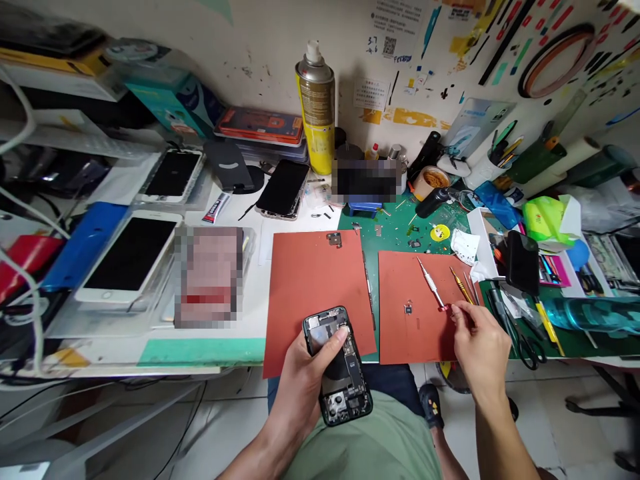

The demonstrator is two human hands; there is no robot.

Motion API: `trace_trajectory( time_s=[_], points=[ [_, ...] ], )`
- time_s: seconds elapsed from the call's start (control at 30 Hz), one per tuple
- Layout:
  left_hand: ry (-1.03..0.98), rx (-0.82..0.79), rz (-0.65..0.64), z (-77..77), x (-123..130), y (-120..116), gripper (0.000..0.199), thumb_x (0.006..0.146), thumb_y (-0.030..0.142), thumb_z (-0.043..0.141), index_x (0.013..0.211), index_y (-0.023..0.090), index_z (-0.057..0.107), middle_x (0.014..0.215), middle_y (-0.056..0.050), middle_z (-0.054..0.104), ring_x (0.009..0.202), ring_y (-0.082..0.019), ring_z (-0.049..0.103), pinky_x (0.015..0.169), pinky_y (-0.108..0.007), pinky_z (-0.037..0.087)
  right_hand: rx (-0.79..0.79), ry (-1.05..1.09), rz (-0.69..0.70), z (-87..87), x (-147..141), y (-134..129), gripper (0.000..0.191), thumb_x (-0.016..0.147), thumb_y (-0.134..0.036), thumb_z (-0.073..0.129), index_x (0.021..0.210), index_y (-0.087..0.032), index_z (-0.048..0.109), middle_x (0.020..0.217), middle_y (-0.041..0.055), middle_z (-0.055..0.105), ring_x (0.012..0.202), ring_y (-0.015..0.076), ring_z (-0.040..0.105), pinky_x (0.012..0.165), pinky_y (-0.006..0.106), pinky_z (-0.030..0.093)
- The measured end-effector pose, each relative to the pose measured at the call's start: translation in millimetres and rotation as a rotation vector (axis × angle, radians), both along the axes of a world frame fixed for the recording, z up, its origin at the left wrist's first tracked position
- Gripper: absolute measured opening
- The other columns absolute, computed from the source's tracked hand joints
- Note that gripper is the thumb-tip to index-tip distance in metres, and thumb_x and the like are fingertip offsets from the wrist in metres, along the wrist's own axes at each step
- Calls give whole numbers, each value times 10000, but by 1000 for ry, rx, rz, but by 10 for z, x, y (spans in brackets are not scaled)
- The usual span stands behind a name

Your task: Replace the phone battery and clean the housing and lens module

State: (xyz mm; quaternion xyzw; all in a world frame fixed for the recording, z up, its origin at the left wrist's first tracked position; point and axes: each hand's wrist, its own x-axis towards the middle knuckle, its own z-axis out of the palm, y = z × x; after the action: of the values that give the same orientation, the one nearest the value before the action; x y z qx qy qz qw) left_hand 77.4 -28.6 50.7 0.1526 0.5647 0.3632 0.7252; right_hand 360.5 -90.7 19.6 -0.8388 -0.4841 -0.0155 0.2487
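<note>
My left hand (313, 367) grips an opened smartphone (345, 380) over my lap. Its inner parts face up, and my thumb lies across its upper part. My right hand (480, 340) is closed in a pinch above the right red-brown mat (393, 340). Its fingertips are at the red end of a silver screwdriver (430, 280), whose tip points away from me. A gold screwdriver (463, 287) and thin metal tools lie just beyond that hand. On the same mat sits a small dark part (409, 309). Another small metal part (334, 239) lies on the left mat (315, 287).
A thin metal tool (369, 280) lies along the left mat's right edge. Phones, including a white one (130, 260), cover the left side. A yellow spray can (316, 110) stands at the wall. To the right are scissors (529, 350), a black phone (523, 261) and a teal bottle (590, 313).
</note>
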Motion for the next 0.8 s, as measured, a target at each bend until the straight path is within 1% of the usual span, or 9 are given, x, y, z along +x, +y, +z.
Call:
trace_trajectory(
  time_s=[0.07, 0.13, 0.23, 0.3, 0.37, 0.47, 0.57, 0.67, 0.8],
  points=[
    [-5, -6, 2, 0, 3, 0, 507, 632, 477, 1003, 804, 187, 625, 684, 47, 561, 574, -108, 512, 537, -224, 504, -42, -70, 57, -69, 151, 39, 500, 1081, -531, 462, 1019, -165, 797, 1034, 166, 798, 893, 303, 746, 792, 418, 543],
    [4, 0, 9, -9, 7, -6, 504, 632, 492, 999, 832, 182, 656, 708, 36, 589, 595, -119, 535, 553, -233, 521, -19, -94, 45, -59, 145, 70, 506, 1082, -523, 462, 1041, -148, 798, 1104, 202, 781, 966, 331, 743, 832, 445, 547],
    [18, 29, 20, -31, 18, -16, 501, 654, 514, 986, 881, 168, 705, 757, 12, 641, 643, -132, 577, 577, -228, 531, 135, -37, 14, 71, -177, 39, 399, 1076, -464, 528, 1107, -167, 793, 1127, 186, 787, 1021, 333, 750, 919, 466, 556],
    [21, 50, 25, -45, 28, -23, 492, 675, 519, 977, 895, 163, 719, 770, 8, 659, 663, -134, 590, 589, -222, 530, 218, 252, 114, 164, -538, -21, 272, 1064, -392, 593, 1152, -216, 780, 1071, 124, 809, 981, 288, 771, 932, 427, 584],
    [33, 74, 26, -55, 37, -31, 471, 698, 515, 968, 900, 164, 726, 777, 6, 677, 676, -134, 598, 602, -217, 527, 149, 648, 274, 214, -908, -59, 252, 1069, -356, 596, 1237, -250, 752, 1146, 102, 809, 1010, 265, 786, 930, 399, 617],
    [65, 124, 20, -69, 39, -46, 452, 725, 507, 956, 933, 163, 748, 843, -22, 739, 745, -161, 651, 662, -232, 547, 51, 934, 291, 217, -1265, 9, 258, 1046, -376, 649, 1243, -260, 769, 1184, 99, 801, 997, 252, 786, 890, 371, 642],
    [88, 152, -23, -101, 32, -65, 468, 752, 517, 936, 1011, 162, 775, 946, -70, 794, 850, -216, 711, 754, -280, 580, -3, 1075, 275, 224, -1310, 180, 295, 1009, -419, 700, 1229, -242, 786, 1106, 90, 811, 906, 225, 778, 826, 341, 649],
    [114, 179, -94, -158, 24, -83, 487, 789, 528, 909, 1092, 167, 787, 1036, -100, 815, 942, -252, 738, 835, -315, 593, -49, 1178, 333, 284, -1219, 322, 339, 973, -423, 731, 1253, -237, 774, 1017, 59, 814, 805, 189, 758, 756, 305, 644],
    [143, 236, -147, -217, 22, -82, 470, 832, 532, 875, 1120, 171, 791, 1094, -109, 819, 1019, -274, 746, 900, -338, 593, -57, 1154, 373, 372, -1171, 403, 295, 925, -383, 749, 1167, -221, 791, 882, 30, 800, 704, 162, 730, 707, 277, 630]
  ],
)
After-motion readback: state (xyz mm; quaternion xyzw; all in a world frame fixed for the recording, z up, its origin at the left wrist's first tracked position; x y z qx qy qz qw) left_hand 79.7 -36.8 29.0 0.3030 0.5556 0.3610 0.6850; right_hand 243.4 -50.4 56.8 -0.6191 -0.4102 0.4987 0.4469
